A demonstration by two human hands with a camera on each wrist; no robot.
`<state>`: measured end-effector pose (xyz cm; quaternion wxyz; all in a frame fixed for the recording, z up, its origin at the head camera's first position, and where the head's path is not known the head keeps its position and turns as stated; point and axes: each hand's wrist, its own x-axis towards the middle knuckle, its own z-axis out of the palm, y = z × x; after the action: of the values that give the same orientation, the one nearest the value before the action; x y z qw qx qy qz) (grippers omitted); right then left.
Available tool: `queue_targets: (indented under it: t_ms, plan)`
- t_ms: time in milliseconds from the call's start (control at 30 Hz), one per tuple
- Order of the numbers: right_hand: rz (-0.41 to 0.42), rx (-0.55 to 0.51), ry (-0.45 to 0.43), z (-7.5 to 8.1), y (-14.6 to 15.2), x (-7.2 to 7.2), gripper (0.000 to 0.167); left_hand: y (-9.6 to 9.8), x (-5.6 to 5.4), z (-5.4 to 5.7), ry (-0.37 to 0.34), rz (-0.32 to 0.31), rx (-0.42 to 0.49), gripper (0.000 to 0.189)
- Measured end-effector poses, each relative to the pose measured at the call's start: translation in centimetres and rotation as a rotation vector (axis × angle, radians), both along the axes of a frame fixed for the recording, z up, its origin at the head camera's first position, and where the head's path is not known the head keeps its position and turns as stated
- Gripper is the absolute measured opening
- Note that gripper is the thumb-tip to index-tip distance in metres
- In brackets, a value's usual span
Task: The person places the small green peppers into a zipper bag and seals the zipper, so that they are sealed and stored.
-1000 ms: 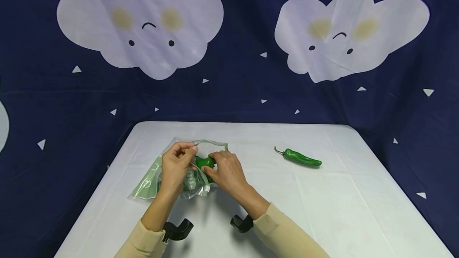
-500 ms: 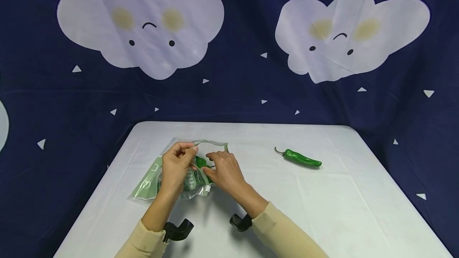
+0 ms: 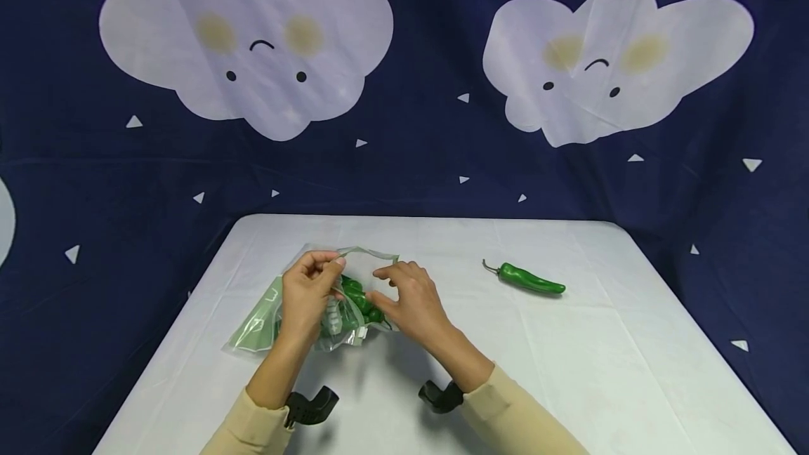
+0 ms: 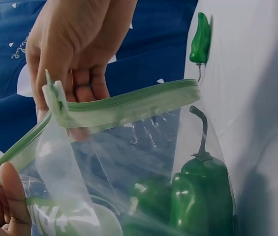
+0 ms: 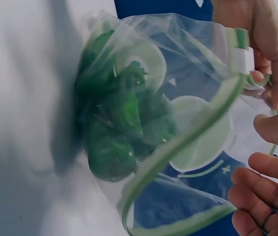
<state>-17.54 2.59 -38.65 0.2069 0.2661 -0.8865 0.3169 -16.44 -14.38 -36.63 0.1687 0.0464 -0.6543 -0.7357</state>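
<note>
A clear zip bag (image 3: 338,328) with a green-edged mouth, a white slider and green print lies at the left of the table. Several green peppers (image 5: 110,160) are inside it, one with a long curved stalk in the left wrist view. My left hand (image 3: 307,297) pinches the bag's rim between thumb and fingers, holding the mouth apart. Just right of that mouth is my right hand (image 3: 417,304), its fingers loosely spread with nothing between them. In the right wrist view its fingers (image 5: 264,189) are beside the green edge. A single long green pepper (image 3: 531,279) lies farther right.
The white-covered table (image 3: 569,364) has rounded far corners. Behind it hangs a dark blue curtain (image 3: 436,139) with cloud prints. Black wrist mounts (image 3: 314,406) jut inward from both forearms, low over the cloth.
My right hand has let go of a green pepper at the bag's mouth, and the pepper has dropped inside. That hand has drawn back slightly right. The left hand keeps its pinch.
</note>
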Motion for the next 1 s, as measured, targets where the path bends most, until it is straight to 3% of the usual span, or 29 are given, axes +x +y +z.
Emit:
queue_targets:
  t_ms: [400,1000]
  plan:
    - [-0.022,-0.060,0.013,-0.3,3.5,0.0,0.030,-0.1,-0.1,-0.2,-0.002,0.011,0.012,0.009]
    - [-0.146,-0.074,-0.018,-1.7,8.7,-0.5,0.032,0.0,0.0,-0.2,0.003,0.001,0.012,0.009]
